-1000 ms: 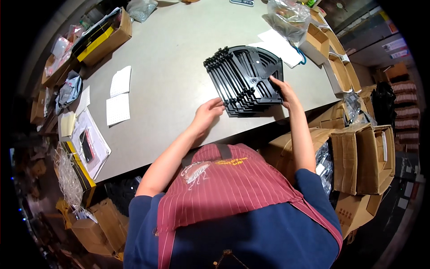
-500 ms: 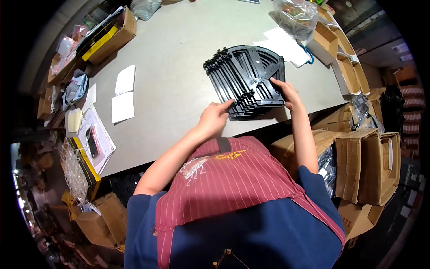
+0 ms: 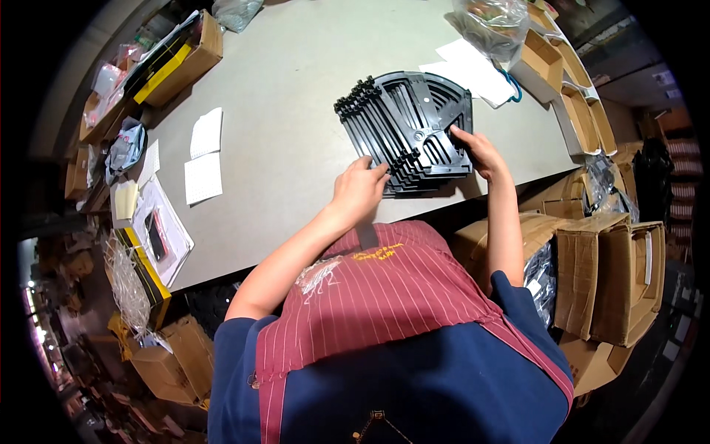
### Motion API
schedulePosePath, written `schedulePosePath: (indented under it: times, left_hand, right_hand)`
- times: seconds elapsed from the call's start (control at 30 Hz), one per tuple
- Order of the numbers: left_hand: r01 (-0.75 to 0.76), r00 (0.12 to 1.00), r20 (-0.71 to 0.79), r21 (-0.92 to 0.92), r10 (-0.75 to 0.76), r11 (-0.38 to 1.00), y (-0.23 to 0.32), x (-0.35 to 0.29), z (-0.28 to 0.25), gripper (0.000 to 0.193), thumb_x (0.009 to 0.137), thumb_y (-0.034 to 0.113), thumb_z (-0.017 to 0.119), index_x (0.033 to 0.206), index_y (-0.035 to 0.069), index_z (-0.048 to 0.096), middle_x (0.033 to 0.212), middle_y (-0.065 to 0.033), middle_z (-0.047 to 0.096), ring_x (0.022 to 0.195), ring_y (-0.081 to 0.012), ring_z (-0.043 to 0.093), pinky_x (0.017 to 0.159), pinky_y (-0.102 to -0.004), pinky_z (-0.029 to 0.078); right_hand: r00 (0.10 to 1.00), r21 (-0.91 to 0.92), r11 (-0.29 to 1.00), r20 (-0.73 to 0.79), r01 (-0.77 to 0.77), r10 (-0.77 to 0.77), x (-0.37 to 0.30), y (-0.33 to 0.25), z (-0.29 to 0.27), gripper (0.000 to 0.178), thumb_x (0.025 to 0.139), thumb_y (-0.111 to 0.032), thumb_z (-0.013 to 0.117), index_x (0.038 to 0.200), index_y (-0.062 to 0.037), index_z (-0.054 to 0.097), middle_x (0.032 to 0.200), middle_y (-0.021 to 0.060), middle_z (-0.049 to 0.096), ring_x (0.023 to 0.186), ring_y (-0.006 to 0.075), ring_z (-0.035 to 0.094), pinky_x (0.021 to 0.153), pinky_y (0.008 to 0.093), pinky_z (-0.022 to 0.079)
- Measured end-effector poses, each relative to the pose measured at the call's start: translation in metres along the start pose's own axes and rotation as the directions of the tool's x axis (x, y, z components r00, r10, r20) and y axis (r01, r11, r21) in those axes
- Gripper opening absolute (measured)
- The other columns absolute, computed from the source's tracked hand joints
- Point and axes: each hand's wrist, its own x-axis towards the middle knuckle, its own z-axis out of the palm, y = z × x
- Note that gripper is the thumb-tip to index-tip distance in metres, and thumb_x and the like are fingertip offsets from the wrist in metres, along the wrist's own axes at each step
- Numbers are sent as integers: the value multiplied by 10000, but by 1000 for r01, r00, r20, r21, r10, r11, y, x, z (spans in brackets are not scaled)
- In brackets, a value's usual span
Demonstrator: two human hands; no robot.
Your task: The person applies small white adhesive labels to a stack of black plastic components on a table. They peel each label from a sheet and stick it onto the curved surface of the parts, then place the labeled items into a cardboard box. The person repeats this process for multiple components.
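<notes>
While R hand [image 3: 481, 153] holds blk plastic stack [image 3: 425, 122], L hand [image 3: 358, 189] half-curled, grip unclear; prob. stiff, lightish, hold by sides.

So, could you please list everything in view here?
Fan-shaped plastic stack: one, black, between the hands
Table: one, grey, under stack
Paper sheets: several, white, table's left and right
Phone-like object: one, dark, on papers at left
Plastic bags: several, translucent, table's far end
Open cartons: several, brown, table's right edge
Cardboard boxes: several, brown, lower left and right
Edge clutter: uncountable, mixed, table's left rim
Apron: one, maroon, on the person
Shirt: one, navy, under apron
Left hand: one, at stack's near left corner
Right hand: one, at stack's right edge
</notes>
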Motion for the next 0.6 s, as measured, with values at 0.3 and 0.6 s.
schedulePosePath:
  times: [0.3, 0.6]
  left_hand:
    - [-70, 993, -94, -20, 68, 997, -1, 2, 5, 218, 903, 231, 697, 1052, 87, 766, 1025, -211, 701, 914, -382, 697, 776, -462, 576]
    - [-121, 986, -106, 56, 126, 991, -5, 6, 15, 127, 878, 188, 706, 947, 89, 743, 851, -91, 682, 799, -319, 691, 675, -448, 569]
  right_hand:
    - [999, -34, 999, -28, 19, -20, 1, -2, 2, 482, 922, -374, 744, 1097, 68, 671, 948, 114, 729, 783, 170, 703, 685, 313, 564]
    - [998, -83, 996, -48, 23, -27, 2, -7, 3, 452, 922, -364, 737, 1086, 54, 694, 934, 108, 736, 774, 168, 703, 679, 302, 556]
